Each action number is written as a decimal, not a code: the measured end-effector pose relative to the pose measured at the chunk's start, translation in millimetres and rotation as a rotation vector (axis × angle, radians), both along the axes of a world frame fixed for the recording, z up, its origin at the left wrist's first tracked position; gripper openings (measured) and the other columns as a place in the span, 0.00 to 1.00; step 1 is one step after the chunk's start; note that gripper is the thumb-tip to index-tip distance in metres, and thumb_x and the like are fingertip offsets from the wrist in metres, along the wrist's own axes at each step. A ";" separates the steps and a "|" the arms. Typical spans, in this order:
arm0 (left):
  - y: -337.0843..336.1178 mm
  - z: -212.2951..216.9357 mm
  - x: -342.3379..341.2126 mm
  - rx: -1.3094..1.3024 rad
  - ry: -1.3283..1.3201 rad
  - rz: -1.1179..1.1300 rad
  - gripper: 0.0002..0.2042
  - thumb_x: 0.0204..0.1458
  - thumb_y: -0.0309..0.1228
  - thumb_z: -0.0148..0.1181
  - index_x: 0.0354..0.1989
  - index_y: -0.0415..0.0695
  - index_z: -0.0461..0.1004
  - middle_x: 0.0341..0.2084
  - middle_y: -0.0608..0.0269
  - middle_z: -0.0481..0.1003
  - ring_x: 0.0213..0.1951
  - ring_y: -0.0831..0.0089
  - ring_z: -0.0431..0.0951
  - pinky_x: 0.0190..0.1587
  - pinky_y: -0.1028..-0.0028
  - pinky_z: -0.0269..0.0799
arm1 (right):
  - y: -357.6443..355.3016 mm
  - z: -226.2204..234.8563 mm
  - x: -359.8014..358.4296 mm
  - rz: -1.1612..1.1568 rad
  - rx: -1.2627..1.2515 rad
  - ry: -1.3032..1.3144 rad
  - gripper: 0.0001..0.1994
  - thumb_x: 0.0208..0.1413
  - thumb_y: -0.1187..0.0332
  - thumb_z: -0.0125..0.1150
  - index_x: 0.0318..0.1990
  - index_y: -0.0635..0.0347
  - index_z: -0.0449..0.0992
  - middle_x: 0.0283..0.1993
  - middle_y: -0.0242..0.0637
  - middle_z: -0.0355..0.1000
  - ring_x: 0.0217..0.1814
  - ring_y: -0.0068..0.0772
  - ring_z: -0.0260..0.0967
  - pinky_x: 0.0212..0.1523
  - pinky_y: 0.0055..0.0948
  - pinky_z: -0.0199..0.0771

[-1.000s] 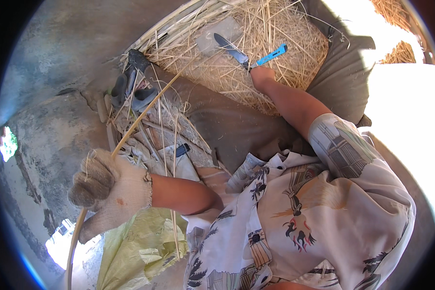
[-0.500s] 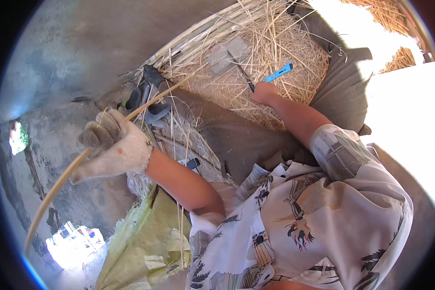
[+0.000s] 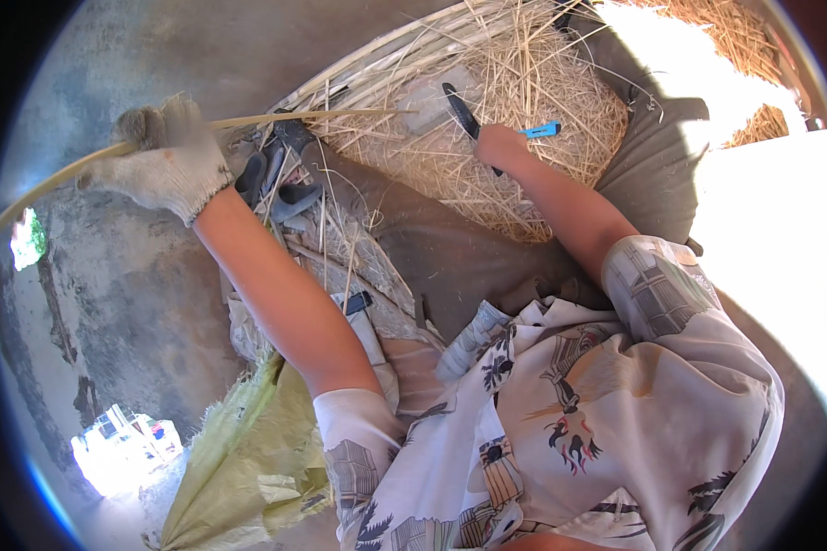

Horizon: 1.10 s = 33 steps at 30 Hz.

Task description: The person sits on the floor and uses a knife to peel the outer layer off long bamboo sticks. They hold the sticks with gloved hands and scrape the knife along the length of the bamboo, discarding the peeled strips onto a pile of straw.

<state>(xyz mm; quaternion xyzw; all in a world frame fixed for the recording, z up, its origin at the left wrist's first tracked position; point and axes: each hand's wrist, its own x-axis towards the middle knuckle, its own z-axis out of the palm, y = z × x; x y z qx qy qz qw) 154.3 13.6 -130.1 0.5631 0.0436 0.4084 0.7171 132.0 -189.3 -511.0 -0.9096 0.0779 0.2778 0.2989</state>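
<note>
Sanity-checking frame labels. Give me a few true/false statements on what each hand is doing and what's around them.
1. The left hand wears a knit work glove. True.
2. The left hand grips a long cane strip. True.
3. The right hand is gloved. False: it is bare.
4. The right hand holds a blue-handled knife over the straw pile. True.
5. A red sack lies by the person's left side. False: the woven sack is yellow-green.

Gloved left hand [image 3: 161, 161] raised with fingers clenched; bare right hand [image 3: 500, 147] fisted, arm outstretched.
</note>
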 end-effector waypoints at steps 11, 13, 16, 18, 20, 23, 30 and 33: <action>-3.8 8.2 32.6 -0.021 0.035 0.031 0.37 0.60 0.69 0.22 0.26 0.43 0.59 0.19 0.62 0.56 0.22 0.72 0.48 0.25 0.72 0.49 | -8.0 43.7 42.7 -0.322 0.589 -0.029 0.12 0.57 0.67 0.57 0.41 0.68 0.70 0.23 0.39 0.72 0.27 0.32 0.76 0.30 0.34 0.75; 13.4 10.2 27.7 0.023 0.026 0.015 0.36 0.61 0.69 0.22 0.25 0.45 0.56 0.18 0.64 0.54 0.22 0.72 0.46 0.26 0.75 0.47 | 15.5 73.2 28.3 -0.384 0.597 -0.426 0.13 0.57 0.66 0.58 0.43 0.69 0.70 0.26 0.43 0.74 0.27 0.34 0.76 0.29 0.36 0.75; 34.5 7.2 39.6 0.059 -0.016 -0.062 0.35 0.59 0.70 0.21 0.23 0.48 0.53 0.17 0.66 0.50 0.22 0.72 0.45 0.25 0.74 0.47 | 37.6 76.3 5.5 -0.480 0.797 -0.673 0.14 0.58 0.64 0.59 0.44 0.66 0.70 0.25 0.41 0.72 0.27 0.35 0.75 0.29 0.35 0.72; 33.5 10.0 50.6 0.060 -0.034 -0.117 0.35 0.58 0.71 0.23 0.23 0.47 0.53 0.17 0.66 0.50 0.22 0.72 0.45 0.26 0.72 0.49 | 44.7 57.1 -1.1 -0.507 0.863 -0.657 0.15 0.57 0.61 0.60 0.43 0.65 0.71 0.25 0.41 0.72 0.28 0.36 0.74 0.30 0.36 0.71; 36.9 11.2 52.3 0.097 -0.037 -0.171 0.35 0.58 0.71 0.25 0.24 0.47 0.54 0.17 0.66 0.51 0.22 0.72 0.47 0.29 0.71 0.53 | 50.0 0.0 -14.6 -0.463 0.800 -0.573 0.17 0.57 0.58 0.60 0.41 0.66 0.73 0.27 0.44 0.74 0.29 0.40 0.75 0.32 0.38 0.73; 29.4 14.7 43.6 0.084 0.041 -0.113 0.35 0.59 0.70 0.26 0.25 0.46 0.55 0.18 0.64 0.53 0.22 0.73 0.49 0.31 0.70 0.55 | 40.6 -52.1 -7.7 -0.043 0.373 -0.202 0.18 0.56 0.57 0.57 0.39 0.68 0.78 0.30 0.50 0.77 0.32 0.46 0.77 0.34 0.40 0.75; 65.7 10.4 56.3 0.007 -0.004 -0.140 0.35 0.58 0.71 0.28 0.25 0.46 0.55 0.18 0.66 0.55 0.20 0.73 0.47 0.24 0.72 0.46 | 30.0 36.3 24.4 -0.222 0.613 -0.389 0.18 0.57 0.56 0.58 0.34 0.67 0.77 0.23 0.44 0.74 0.28 0.41 0.76 0.30 0.38 0.74; 59.6 10.5 54.0 -0.001 0.023 -0.124 0.35 0.57 0.72 0.29 0.23 0.48 0.54 0.17 0.67 0.52 0.20 0.73 0.46 0.24 0.72 0.45 | 41.2 54.6 25.1 -0.425 0.897 -0.543 0.19 0.57 0.54 0.59 0.31 0.66 0.75 0.20 0.36 0.69 0.23 0.34 0.73 0.26 0.36 0.72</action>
